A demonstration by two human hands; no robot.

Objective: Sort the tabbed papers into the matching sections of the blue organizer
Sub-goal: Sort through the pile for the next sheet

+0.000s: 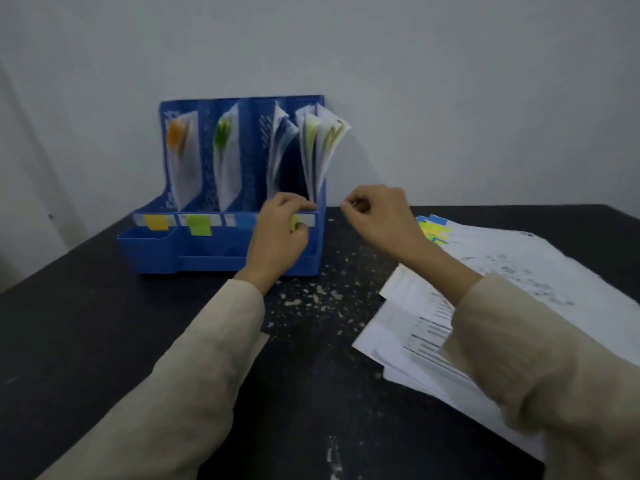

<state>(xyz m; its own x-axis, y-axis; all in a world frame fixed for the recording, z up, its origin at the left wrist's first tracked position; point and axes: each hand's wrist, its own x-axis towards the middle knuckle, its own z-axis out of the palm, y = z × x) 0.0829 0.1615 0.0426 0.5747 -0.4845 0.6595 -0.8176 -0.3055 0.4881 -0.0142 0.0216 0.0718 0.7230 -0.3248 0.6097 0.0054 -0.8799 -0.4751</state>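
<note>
Left hand [277, 230] grips the perforated plastic organizer [225, 251] rim — right hand [377, 216] seemingly curled empty.

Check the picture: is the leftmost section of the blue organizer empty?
No, the leftmost section of the blue organizer holds upright papers with an orange tab.

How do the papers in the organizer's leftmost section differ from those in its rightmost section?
The leftmost papers carry an orange tab; the rightmost papers show pale yellow ones. The leftmost papers stand fairly straight within their section, while the rightmost papers fan out and curl past the organizer's right edge. The left hand is at the front of the rightmost section; none is near the leftmost. Both are white sheets standing upright.
</note>
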